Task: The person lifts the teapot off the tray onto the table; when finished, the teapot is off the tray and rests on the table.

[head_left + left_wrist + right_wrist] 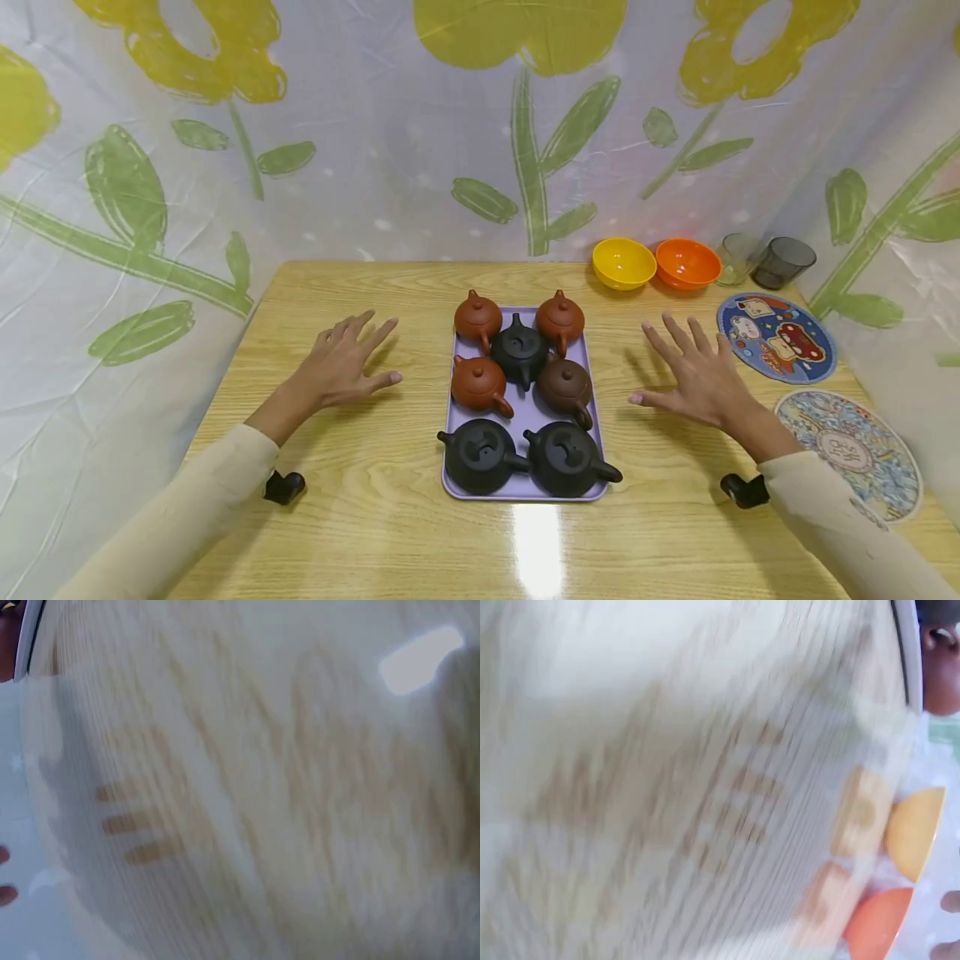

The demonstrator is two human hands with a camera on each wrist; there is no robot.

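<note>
Seven teapots (519,348) are filling the lilac tray (525,408), head view's centre; our left hand (341,364) and right hand (699,379) are flanking it, fingers spread. We'd best be reaching in evenly, avoiding the jutting handle (609,472). Left wrist: fingertips (7,895) are showing far left; right wrist: yellow bowl (916,834), lower right.

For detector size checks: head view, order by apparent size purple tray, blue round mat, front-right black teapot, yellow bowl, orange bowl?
1. Purple tray
2. Blue round mat
3. Front-right black teapot
4. Yellow bowl and orange bowl: look alike, not ranked
</note>
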